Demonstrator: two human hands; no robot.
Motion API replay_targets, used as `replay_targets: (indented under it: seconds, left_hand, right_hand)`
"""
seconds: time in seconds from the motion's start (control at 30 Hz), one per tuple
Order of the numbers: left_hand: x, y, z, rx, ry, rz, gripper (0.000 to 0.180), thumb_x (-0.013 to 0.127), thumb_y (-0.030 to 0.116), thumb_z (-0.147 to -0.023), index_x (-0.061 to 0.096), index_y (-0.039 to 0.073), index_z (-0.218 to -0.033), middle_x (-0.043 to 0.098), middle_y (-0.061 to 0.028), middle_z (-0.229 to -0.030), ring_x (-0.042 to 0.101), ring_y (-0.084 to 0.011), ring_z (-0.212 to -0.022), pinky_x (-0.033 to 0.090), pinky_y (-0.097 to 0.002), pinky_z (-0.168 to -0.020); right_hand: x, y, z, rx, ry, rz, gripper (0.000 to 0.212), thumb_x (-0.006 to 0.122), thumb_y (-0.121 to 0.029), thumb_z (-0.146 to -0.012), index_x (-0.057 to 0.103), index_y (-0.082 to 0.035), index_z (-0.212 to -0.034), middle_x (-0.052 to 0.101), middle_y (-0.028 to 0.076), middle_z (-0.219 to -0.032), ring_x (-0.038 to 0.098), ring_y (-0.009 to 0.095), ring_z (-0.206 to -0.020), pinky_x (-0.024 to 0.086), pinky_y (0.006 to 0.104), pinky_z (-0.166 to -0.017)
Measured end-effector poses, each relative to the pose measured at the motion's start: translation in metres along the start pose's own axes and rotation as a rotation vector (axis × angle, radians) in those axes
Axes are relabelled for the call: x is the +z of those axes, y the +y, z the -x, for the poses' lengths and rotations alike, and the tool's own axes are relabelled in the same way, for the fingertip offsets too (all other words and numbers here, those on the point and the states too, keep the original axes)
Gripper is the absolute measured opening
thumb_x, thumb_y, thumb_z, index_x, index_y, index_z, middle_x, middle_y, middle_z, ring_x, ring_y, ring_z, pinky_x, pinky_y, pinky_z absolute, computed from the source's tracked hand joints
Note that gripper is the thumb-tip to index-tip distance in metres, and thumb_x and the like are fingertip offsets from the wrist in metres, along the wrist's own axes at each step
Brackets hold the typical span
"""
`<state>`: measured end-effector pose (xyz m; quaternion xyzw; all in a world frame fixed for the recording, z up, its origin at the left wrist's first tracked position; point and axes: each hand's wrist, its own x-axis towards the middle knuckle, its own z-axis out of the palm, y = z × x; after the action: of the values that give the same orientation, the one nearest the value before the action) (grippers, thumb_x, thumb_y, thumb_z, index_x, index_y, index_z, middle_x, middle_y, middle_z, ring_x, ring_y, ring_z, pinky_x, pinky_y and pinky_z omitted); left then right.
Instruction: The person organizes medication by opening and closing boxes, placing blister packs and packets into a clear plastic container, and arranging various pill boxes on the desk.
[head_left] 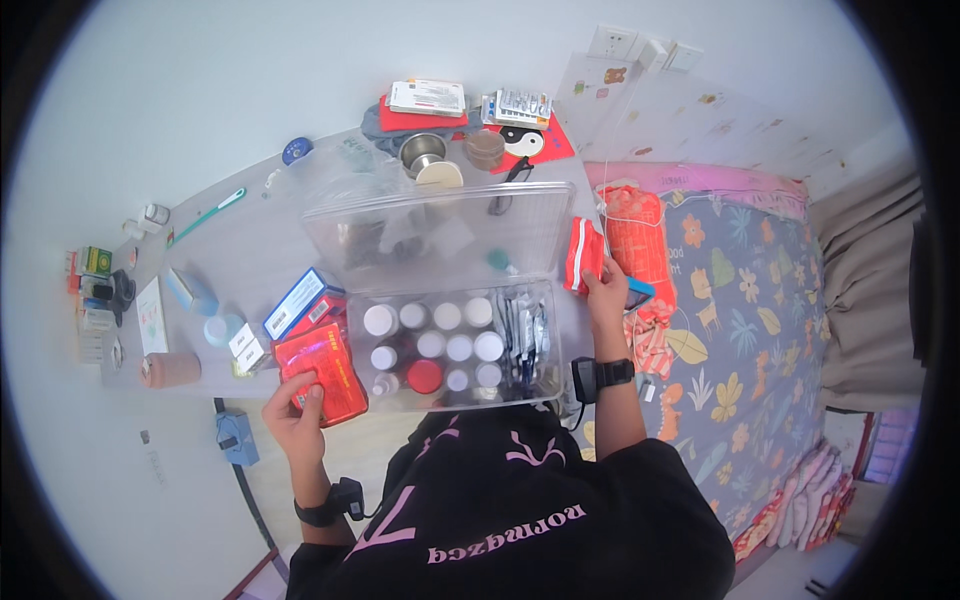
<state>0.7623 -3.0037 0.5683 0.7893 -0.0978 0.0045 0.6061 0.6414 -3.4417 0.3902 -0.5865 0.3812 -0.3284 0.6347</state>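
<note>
My left hand [296, 408] is closed on the near edge of a shiny red packet [330, 370], left of the clear plastic storage box [450, 403]. On the other side of the box, my right hand [606, 296] pinches a small red pouch [582, 258] with a white stripe. Its fingers are partly hidden. Between my hands, the box stands with its clear lid [440, 235] raised at the back. Several white-capped bottles [447, 316], a red-capped bottle [424, 376] and silvery sachets [522, 335] fill it.
Beyond the lid are a metal cup [422, 152], glasses [512, 186] and stacked medicine boxes [428, 97]. Left of the box lie a blue-and-white carton [304, 303], a green toothbrush [207, 216] and a pinkish cylinder [170, 369]. A patterned bed [745, 300] adjoins the table at right.
</note>
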Motion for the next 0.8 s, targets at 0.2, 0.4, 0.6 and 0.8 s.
replay_targets:
  seconds: [0.2,0.4,0.6,0.8]
  left_hand:
    - [0.026,0.029,0.011,-0.065,0.019,0.006,0.034,0.070,0.002,-0.083,0.061,-0.003,-0.115,0.064,-0.0099,-0.103,0.059,-0.0118,-0.082,0.048,-0.0240,-0.073]
    - [0.041,0.038,0.024,-0.061,0.075,-0.077,0.044,0.070,0.006,-0.085,0.054,-0.004,-0.124,0.062,-0.0112,-0.112,0.059,-0.0157,-0.100,0.045,-0.0283,-0.091]
    - [0.041,0.037,0.040,-0.086,0.118,-0.128,0.047,0.070,0.008,-0.086,0.051,-0.005,-0.126,0.061,-0.0120,-0.114,0.058,-0.0167,-0.101,0.045,-0.0291,-0.092]
    - [0.048,0.045,0.042,-0.066,0.149,-0.086,0.048,0.069,0.004,-0.085,0.050,-0.005,-0.128,0.059,-0.0132,-0.118,0.057,-0.0180,-0.106,0.044,-0.0305,-0.095]
  right_hand:
    - [0.023,-0.019,-0.036,0.044,-0.034,0.044,0.029,0.056,0.007,-0.086,0.058,0.006,-0.114,0.066,0.009,-0.091,0.059,0.010,-0.061,0.045,0.0231,-0.048]
    - [0.040,-0.029,-0.055,0.036,-0.070,0.100,0.029,0.059,0.006,-0.086,0.057,0.004,-0.115,0.064,0.008,-0.084,0.056,0.009,-0.055,0.042,0.0221,-0.045]
    - [0.047,-0.039,-0.059,-0.036,-0.015,0.157,0.034,0.067,0.001,-0.083,0.057,0.002,-0.116,0.065,0.012,-0.093,0.062,0.014,-0.066,0.050,0.0256,-0.053]
    - [0.031,-0.026,-0.066,-0.532,-0.010,0.592,0.048,0.077,-0.015,-0.075,0.058,-0.002,-0.117,0.068,0.018,-0.098,0.068,0.026,-0.073,0.052,0.0353,-0.071]
